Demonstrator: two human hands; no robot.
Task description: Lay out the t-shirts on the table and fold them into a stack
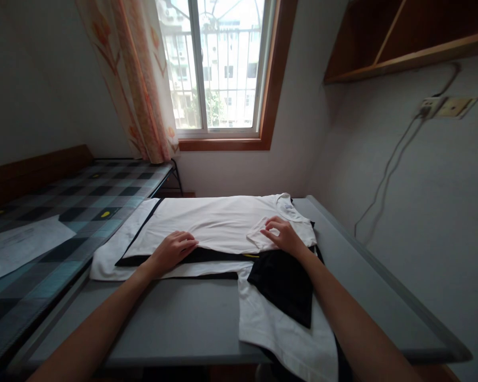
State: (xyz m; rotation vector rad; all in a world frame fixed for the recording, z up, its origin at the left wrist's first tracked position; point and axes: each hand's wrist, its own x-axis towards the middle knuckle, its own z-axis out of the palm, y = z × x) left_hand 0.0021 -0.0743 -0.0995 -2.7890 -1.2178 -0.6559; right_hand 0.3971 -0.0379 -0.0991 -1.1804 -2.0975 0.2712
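Since white shirt [211,220] lies over other clothes [289,323] on grey table [183,323], left hand [175,249] rests toward table's left, right hand [283,234] by sleeve [257,234] toward table's right, maybe keeping cloth flat; fingers bent, pinch unclear

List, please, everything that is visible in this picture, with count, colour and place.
Top shirt: one, white, on the pile
Garments beneath: white and black, exact count unclear
Table: one, grey, under the pile
Bed: one, checked cover, left
Headboard: one, brown, far left
Paper: at least one sheet, white, on bed
Curtain: one, orange-patterned, left of window
Window: one, brown surround, behind table
Shelf: one, brown, upper right
Wall plates: two, pale, right wall
Cable: one visibly hanging, right wall
Left hand: one, shirt's near edge
Right hand: one, at folded sleeve
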